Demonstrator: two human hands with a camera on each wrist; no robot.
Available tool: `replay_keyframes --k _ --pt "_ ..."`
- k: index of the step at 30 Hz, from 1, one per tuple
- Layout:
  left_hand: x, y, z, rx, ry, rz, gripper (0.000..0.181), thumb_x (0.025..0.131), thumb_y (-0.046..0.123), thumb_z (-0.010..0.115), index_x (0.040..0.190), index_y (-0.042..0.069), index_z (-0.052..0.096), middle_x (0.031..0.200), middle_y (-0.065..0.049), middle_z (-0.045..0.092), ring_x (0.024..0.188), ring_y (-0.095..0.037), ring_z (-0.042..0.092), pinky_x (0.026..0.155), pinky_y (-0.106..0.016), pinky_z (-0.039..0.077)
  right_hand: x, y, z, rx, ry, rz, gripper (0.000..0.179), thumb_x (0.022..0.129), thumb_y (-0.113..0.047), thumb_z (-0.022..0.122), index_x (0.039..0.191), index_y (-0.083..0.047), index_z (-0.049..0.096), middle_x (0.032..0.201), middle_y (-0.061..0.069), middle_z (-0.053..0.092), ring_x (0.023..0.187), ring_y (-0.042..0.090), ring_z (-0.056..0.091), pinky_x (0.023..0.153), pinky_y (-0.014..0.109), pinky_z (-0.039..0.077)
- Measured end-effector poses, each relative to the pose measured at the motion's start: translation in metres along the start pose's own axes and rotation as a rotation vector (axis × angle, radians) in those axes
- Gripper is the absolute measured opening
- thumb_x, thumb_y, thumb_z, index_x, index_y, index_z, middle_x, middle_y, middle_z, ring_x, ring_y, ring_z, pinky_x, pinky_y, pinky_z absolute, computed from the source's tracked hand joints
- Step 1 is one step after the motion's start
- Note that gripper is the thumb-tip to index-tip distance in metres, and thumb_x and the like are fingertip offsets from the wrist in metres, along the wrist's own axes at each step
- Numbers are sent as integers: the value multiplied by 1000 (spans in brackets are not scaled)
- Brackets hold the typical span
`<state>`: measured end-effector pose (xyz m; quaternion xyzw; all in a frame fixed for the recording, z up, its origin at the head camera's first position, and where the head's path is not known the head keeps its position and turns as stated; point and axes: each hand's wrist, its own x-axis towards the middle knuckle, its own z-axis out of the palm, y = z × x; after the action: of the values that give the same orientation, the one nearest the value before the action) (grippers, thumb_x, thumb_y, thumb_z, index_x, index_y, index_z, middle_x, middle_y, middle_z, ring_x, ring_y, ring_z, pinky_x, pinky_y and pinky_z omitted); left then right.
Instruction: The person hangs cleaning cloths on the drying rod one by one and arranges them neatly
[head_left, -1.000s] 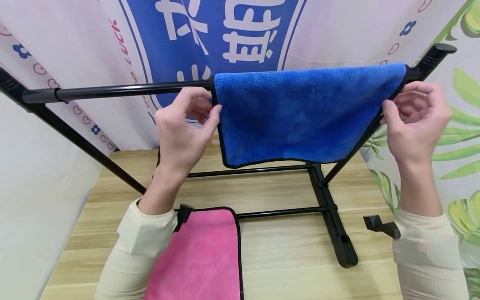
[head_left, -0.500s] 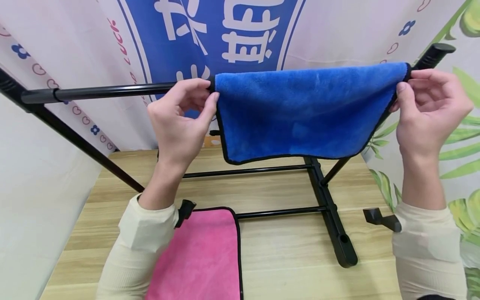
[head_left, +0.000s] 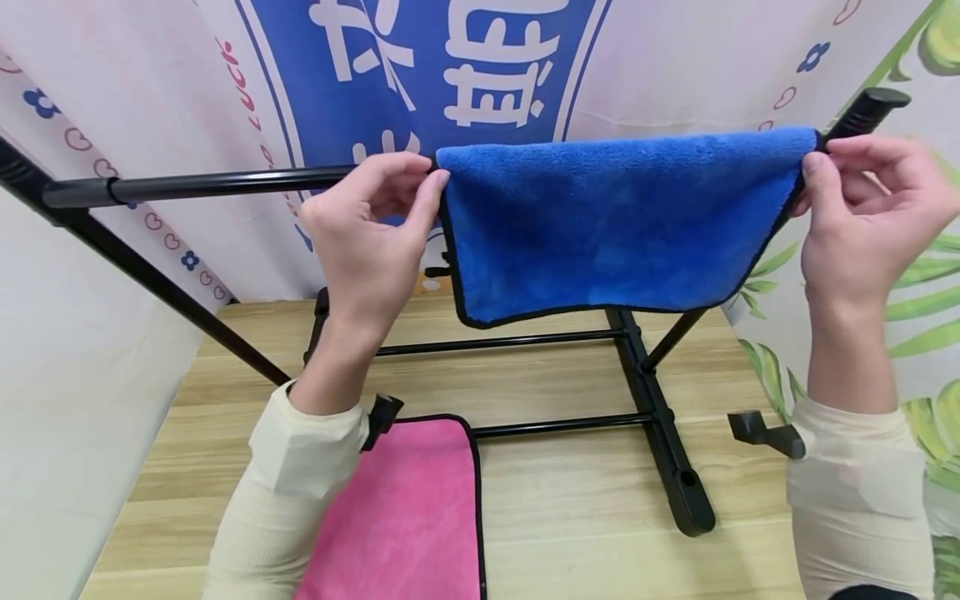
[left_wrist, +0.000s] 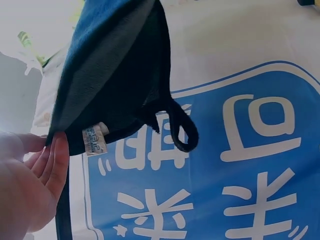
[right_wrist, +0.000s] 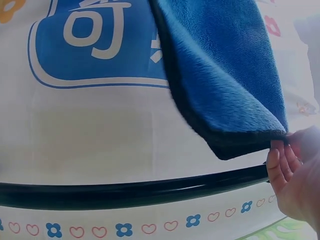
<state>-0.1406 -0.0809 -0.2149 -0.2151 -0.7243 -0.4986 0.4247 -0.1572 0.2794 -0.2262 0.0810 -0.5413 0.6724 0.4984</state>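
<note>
A blue towel [head_left: 622, 225] with black edging is draped over the top bar [head_left: 232, 181] of a black rack. My left hand [head_left: 367, 225] pinches its left edge close to the bar, between thumb and fingers. On the opposite side, my right hand [head_left: 870, 208] pinches the right edge beside the rack's upright end. In the left wrist view a hanging loop [left_wrist: 184, 130] and a small white label [left_wrist: 94, 139] show on the towel's border. The right wrist view has the towel's lower corner folds hanging above a dark rod [right_wrist: 150, 195].
A pink towel [head_left: 420, 508] with black edging lies at the front, partly behind my left sleeve. The rack's foot [head_left: 690, 500] and lower crossbar [head_left: 562, 426] stand on the wooden table [head_left: 585, 517]. Printed curtains hang behind and to the right.
Both hands have moved up the towel's edges to the bar, the right one also further right. The towel's front hem has risen slightly and its right edge has shifted a little right.
</note>
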Motion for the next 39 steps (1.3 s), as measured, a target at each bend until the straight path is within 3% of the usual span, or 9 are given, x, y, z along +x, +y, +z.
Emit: replay_keyframes --k 7,15,25,33,39 --pt "-8 -9 -1 9 -26 46 17 93 6 77 101 -9 73 84 -16 75 70 -25 71 72 -16 57 -10 4 -10 -180 -93 -13 19 83 8 74 100 4 71 73 9 63 50 11 57 51 16 51" --pt "-20 -17 1 -3 -68 90 29 88 -2 78 114 -9 65 80 -17 73 67 -24 69 71 -15 57 -20 9 -17 -103 -143 6 32 79 10 67 111 5 67 69 9 58 50 12 56 53 17 53" --pt "-21 -17 4 -24 -18 94 27 89 -5 75 116 -7 70 79 -17 73 66 -26 67 72 -14 56 -21 5 -13 -106 -107 -7 28 81 11 66 108 6 68 70 8 59 49 11 54 52 16 50" --pt "-18 -16 5 -48 -1 112 24 90 -5 75 114 -7 75 79 -18 72 67 -28 67 73 -15 57 -17 3 -13 -280 -101 -69 23 87 6 66 110 4 71 77 1 64 54 5 56 58 12 50" --pt "-14 -11 6 -84 14 60 23 90 -4 76 112 -8 76 83 -19 73 70 -28 68 74 -17 58 -14 0 -8 -167 -39 -77 17 83 9 70 99 9 72 76 4 67 57 7 59 58 13 50"
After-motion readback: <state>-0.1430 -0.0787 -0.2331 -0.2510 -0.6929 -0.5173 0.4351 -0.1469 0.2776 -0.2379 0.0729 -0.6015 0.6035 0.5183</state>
